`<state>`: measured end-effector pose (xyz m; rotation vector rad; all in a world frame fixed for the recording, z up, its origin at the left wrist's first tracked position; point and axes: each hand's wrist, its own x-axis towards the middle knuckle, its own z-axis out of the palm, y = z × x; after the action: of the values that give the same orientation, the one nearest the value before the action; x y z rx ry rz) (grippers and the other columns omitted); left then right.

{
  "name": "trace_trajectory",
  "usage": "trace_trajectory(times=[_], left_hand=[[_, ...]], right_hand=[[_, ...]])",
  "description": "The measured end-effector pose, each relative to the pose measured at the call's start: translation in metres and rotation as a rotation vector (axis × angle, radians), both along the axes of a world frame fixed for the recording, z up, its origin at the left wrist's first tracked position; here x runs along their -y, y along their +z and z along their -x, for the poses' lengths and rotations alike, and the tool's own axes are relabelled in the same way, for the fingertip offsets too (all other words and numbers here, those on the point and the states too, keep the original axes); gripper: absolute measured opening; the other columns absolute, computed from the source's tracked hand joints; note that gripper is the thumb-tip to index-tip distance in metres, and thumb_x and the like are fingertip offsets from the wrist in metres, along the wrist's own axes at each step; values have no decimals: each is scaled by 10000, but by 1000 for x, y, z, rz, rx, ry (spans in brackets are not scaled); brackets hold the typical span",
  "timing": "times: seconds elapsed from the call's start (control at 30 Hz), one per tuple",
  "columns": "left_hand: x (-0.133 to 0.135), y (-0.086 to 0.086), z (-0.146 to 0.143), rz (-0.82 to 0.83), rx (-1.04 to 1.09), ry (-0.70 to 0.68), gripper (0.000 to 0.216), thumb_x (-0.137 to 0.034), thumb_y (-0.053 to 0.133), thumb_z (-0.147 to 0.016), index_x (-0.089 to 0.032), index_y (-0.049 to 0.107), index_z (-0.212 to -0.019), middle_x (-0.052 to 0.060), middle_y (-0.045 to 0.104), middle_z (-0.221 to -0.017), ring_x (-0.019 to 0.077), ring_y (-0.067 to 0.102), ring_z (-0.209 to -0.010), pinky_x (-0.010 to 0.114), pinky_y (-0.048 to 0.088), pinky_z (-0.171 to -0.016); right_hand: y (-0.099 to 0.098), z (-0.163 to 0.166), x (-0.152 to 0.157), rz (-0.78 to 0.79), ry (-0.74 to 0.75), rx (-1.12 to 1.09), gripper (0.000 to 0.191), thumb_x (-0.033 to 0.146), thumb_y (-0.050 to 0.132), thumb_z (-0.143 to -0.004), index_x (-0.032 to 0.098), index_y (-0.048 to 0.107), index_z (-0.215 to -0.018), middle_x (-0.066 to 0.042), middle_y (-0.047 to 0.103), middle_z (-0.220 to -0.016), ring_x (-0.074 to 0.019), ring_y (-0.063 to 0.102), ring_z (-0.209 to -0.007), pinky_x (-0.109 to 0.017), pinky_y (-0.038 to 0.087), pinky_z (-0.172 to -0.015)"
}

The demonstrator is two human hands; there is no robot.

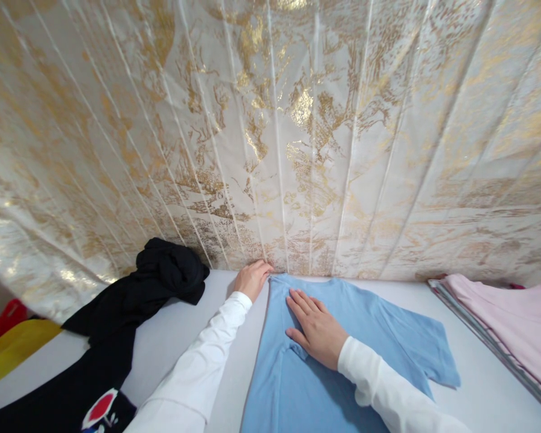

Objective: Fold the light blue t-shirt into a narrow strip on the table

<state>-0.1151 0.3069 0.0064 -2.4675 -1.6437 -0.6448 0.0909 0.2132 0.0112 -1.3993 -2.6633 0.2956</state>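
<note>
A light blue T-shirt [342, 319] lies on the white surface in front of me, with its left side folded inward along a straight edge. One short sleeve points right. My left hand [251, 281] is at the shirt's top left corner, its fingers drawn together on the fabric there; the fingertips are partly hidden. Flat on the upper part of the shirt rests my right hand [318, 329], palm down with the fingers stretched out. A small bunched bit of fabric shows beside its thumb.
Black garments [162, 273] lie heaped on the left, one with a red and white print. Beyond them are a yellow cloth [18, 346] and a red one [6, 319]. A stack of folded clothes with a pink one [509, 319] on top sits right. A gold-patterned curtain [275, 150] hangs behind.
</note>
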Motion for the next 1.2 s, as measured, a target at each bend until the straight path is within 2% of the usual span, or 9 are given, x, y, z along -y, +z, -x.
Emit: trace_trajectory(times=[0.13, 0.47, 0.6, 0.8, 1.07, 1.2], left_hand=[[2, 1, 1, 25, -5, -24, 124, -156, 590, -880, -251, 669, -887, -17, 650, -942, 144, 632, -854, 236, 437, -747], [2, 0, -7, 23, -69, -75, 126, -179, 574, -885, -251, 678, -881, -19, 659, -941, 144, 618, -875, 257, 426, -779], [0, 2, -5, 0, -104, -46, 122, -184, 553, -904, -234, 664, -888, -12, 652, -929, 150, 614, -868, 279, 440, -790], [-7, 7, -3, -5, -167, 3, 143, -256, 536, -946, -145, 617, -987, 37, 635, -976, 173, 615, -873, 395, 492, -838], [-5, 3, -5, 54, -188, -25, 174, -294, 561, -936, -138, 619, -987, 39, 640, -972, 174, 624, -877, 395, 507, -830], [4, 10, -3, 28, -118, 39, 135, -210, 506, -948, -165, 633, -952, 37, 652, -933, 189, 621, -889, 382, 463, -860]], right_hand=[[1, 1, 0, 15, -6, 6, 659, 455, 429, -931, 78, 304, -1458, -146, 182, -1535, -276, 164, -1418, -452, 186, -1137], [0, 1, 1, -2, -4, -8, 655, 442, 430, -930, 65, 311, -1452, -159, 193, -1528, -285, 177, -1414, -471, 196, -1130], [1, 1, 1, 1, -3, -2, 656, 438, 426, -933, 57, 306, -1453, -159, 192, -1530, -282, 178, -1414, -459, 195, -1133], [1, 1, 1, 2, 1, -5, 656, 445, 424, -934, 60, 307, -1453, -162, 200, -1530, -282, 184, -1413, -460, 195, -1133], [3, 0, 1, 11, 0, 14, 662, 445, 428, -931, 65, 298, -1458, -153, 186, -1535, -281, 171, -1416, -454, 197, -1131], [2, -1, 1, 1, -7, -7, 658, 452, 449, -919, 85, 328, -1451, -145, 204, -1532, -287, 183, -1414, -459, 200, -1128]])
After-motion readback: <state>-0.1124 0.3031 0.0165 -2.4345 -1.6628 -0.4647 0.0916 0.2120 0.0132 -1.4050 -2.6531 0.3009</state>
